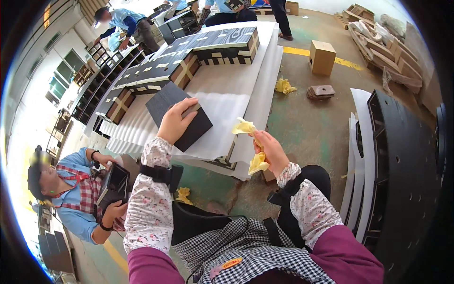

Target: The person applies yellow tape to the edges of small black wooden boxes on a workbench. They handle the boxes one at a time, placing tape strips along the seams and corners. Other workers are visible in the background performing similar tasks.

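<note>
My left hand (177, 120) grips the edge of a dark wood-grain box piece (165, 102), tilted above the near part of the table. Its thumb and fingers close around the top edge, where a small tan strip shows. To the right, my right hand (272, 150) is closed on crumpled yellow masking tape (258, 163), which sticks out above and below the fingers. Beyond the box piece, a row of dark wood-grain boxes (158, 71) with strips of tape lies on the table's white foam sheet (222, 90).
A co-worker (78, 199) at the left holds a dark open box (114, 184). Large black panels (406, 175) stand at my right. On the floor are a cardboard box (322, 57), a stack of small boards (321, 92) and wadded yellow tape (284, 86). Other people work behind the table.
</note>
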Tool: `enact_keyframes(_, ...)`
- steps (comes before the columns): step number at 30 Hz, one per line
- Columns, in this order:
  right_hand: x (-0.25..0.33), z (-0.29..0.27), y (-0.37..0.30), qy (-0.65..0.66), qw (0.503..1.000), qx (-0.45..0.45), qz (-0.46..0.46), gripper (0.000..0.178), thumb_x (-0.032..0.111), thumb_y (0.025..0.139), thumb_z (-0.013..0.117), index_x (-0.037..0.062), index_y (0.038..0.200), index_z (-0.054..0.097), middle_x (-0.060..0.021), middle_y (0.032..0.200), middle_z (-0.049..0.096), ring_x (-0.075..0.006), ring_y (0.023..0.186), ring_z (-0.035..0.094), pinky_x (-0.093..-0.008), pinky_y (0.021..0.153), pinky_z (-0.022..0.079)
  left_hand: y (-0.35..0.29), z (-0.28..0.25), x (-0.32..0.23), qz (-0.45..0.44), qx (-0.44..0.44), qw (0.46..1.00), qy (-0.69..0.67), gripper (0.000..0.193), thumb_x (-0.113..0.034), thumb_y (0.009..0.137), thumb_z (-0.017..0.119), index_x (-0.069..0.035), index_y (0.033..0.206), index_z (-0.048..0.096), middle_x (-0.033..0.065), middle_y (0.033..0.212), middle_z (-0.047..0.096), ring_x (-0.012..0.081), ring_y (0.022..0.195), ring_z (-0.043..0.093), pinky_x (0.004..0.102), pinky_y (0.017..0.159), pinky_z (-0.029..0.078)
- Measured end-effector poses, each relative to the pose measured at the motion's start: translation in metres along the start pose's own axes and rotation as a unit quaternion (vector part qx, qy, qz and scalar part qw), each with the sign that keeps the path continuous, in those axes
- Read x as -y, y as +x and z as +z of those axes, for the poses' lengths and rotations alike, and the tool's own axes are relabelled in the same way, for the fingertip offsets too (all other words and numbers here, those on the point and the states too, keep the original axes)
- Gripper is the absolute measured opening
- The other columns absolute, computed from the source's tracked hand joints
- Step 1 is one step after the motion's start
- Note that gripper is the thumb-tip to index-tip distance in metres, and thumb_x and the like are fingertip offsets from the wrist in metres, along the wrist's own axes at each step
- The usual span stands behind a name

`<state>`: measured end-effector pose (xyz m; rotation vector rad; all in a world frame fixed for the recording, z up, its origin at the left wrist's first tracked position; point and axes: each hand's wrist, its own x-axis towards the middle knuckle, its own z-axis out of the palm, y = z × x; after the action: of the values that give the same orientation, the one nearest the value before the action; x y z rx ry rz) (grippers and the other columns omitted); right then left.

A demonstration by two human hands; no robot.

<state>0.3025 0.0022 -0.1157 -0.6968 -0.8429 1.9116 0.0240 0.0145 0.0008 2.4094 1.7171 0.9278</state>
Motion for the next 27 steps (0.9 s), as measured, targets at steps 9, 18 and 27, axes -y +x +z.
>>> enact_keyframes(9,-0.014,0.005,0.011,-0.019,0.999,-0.034,0.024,0.023,0.032,0.093,0.056,0.0093,0.097,0.058,0.0045,0.073,0.046,-0.0026,0.057,0.042,-0.0176,0.046,0.036,0.004,0.012,-0.016,-0.091,-0.08,0.992,0.045,0.026,-0.027,0.081,0.067,-0.008,0.098,0.063,0.0086,0.102,0.065,0.0259,0.097,0.062,0.0335,0.084,0.047)
enact_keyframes(18,-0.019,-0.003,0.01,-0.044,0.999,-0.032,0.008,0.025,0.03,0.093,0.055,0.0065,0.099,0.06,0.0042,0.072,0.046,-0.0031,0.057,0.042,-0.0179,0.048,0.036,0.004,0.017,-0.017,-0.044,-0.14,0.988,0.047,0.016,-0.018,0.078,0.067,-0.007,0.088,0.061,0.0111,0.093,0.062,0.0312,0.09,0.06,0.0405,0.08,0.046)
enact_keyframes(27,-0.003,-0.007,0.006,-0.033,0.996,-0.069,-0.036,0.025,0.028,0.093,0.056,0.0053,0.1,0.06,0.0049,0.071,0.046,-0.0026,0.057,0.043,-0.0173,0.047,0.037,-0.005,-0.011,-0.001,-0.035,-0.012,0.999,-0.012,0.043,-0.027,0.076,0.069,-0.008,0.112,0.053,0.0157,0.111,0.055,0.0321,0.105,0.054,0.0416,0.093,0.04)
